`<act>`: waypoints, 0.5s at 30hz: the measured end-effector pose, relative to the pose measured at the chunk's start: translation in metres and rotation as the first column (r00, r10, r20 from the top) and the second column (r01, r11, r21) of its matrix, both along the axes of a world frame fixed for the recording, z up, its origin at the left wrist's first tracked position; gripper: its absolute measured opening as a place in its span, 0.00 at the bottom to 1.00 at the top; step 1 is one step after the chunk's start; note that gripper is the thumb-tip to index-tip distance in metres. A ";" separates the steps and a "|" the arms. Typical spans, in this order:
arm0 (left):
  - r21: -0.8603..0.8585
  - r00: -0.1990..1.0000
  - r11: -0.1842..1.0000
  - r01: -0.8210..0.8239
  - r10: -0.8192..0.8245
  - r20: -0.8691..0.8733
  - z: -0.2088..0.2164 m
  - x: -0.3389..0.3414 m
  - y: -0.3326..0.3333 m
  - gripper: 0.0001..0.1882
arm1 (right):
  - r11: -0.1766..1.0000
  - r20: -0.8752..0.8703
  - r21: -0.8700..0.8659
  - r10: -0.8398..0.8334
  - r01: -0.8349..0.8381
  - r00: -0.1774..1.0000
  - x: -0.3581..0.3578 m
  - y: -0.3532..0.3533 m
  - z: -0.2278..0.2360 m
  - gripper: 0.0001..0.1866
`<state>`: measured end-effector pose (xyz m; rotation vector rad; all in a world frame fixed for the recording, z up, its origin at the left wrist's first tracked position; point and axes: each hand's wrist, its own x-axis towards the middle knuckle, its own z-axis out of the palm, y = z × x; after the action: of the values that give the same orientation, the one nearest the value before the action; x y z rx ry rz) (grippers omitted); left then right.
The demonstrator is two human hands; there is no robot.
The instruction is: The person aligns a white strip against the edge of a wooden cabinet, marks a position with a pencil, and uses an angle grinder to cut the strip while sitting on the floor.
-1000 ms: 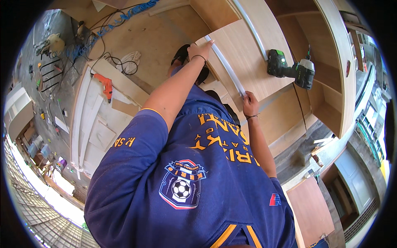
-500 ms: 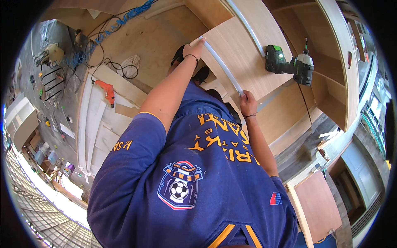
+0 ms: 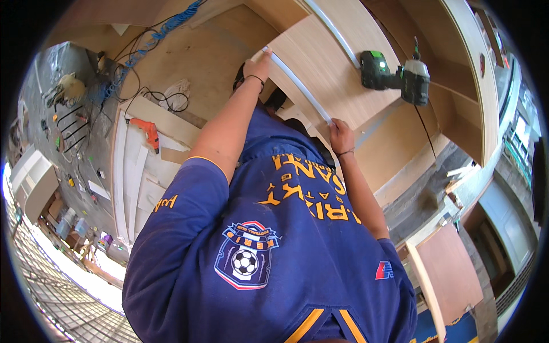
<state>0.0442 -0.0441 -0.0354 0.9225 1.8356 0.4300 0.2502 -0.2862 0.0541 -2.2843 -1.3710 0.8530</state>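
Now | hands (image 3: 258, 68) (image 3: 342, 137) pinch white strip (image 3: 299, 83) near both ends | cabinet (image 3: 452, 63) shadowed, contents unclear

You are wearing a navy jersey (image 3: 303, 263) with yellow lettering (image 3: 319, 212), a yellow-edged left sleeve (image 3: 177, 226) and a shield crest (image 3: 244, 250) bearing a football (image 3: 245, 262). You are also wearing two thin dark wristbands (image 3: 258, 79).

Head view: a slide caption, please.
Left hand and right hand hold a long white strip along a pale wooden panel's edge.

left hand (image 3: 257, 70): far end of white strip (image 3: 302, 86) | right hand (image 3: 341, 136): near end | black-green drill (image 3: 413, 83): on wood panel (image 3: 326, 60)
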 end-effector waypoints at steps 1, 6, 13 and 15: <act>-0.007 1.000 1.000 -0.001 0.001 0.007 0.003 -0.003 -0.001 0.35 | 1.000 0.003 0.024 -0.011 0.011 1.000 0.000 0.000 -0.001 0.10; -0.043 0.998 0.999 0.000 0.002 0.063 0.012 -0.005 0.004 0.40 | 0.985 0.045 0.172 -0.041 0.033 0.998 -0.002 0.003 -0.005 0.09; -0.089 0.998 0.995 0.055 -0.053 0.023 -0.013 -0.014 0.009 0.43 | 0.980 0.234 0.187 -0.113 0.069 0.966 -0.022 0.000 -0.010 0.08; -0.109 0.997 0.991 0.076 -0.075 0.006 -0.013 -0.015 0.010 0.44 | 0.982 0.302 0.186 -0.074 0.018 0.951 -0.026 0.002 -0.007 0.08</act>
<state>0.0291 -0.0345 -0.0486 0.9125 1.7974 0.2807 0.2246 -0.2843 0.0474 -2.3639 -1.4464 0.3474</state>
